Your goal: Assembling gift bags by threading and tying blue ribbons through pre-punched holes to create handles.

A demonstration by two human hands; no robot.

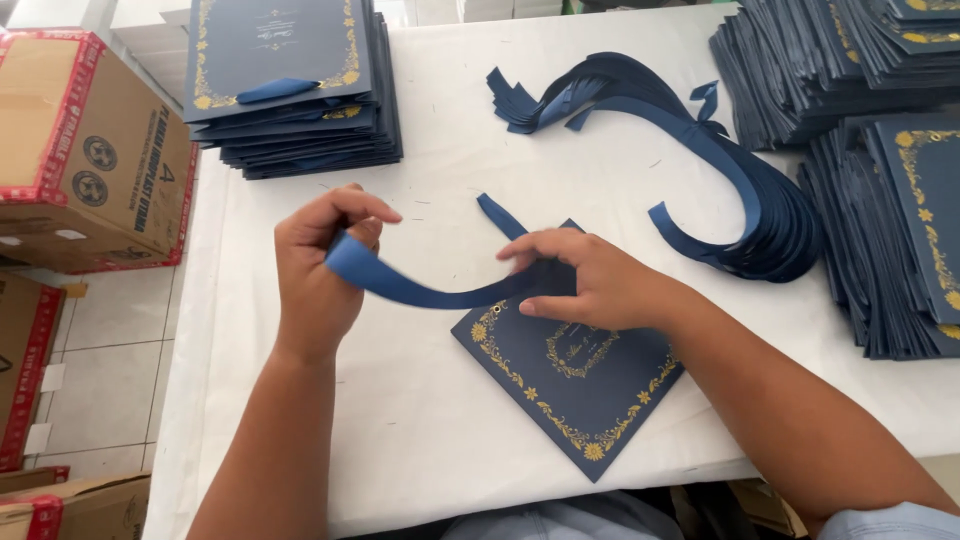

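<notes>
Nearest us, at the bench's [420, 420] near edge, lies a navy card [575, 385] with gold floral borders, turned cornerwise so one corner hangs just over the edge. We hold a blue ribbon [420, 290] stretched above it between our two hands. The left hand [320, 265] pinches one end of the ribbon between thumb and forefinger, lifted off the bench, left of the card. The right hand [585, 280] is closed on the ribbon at the card's far corner, fingertips pressing there; the ribbon's other end [500, 215] sticks out beyond the fingers toward the far edge. We cannot tell whether the ribbon passes through the card.

At the far left corner sits a stack of cards [295, 90], the top one with a ribbon loop laid across it. Along the right edge stand more card piles [880, 180], fanned and overlapping. Between them, toward the far edge, a bundle of cut ribbons [720, 170] curves across the white cloth. Left of the bench, on the tiled floor, stand cardboard boxes [80, 150] with red tape.
</notes>
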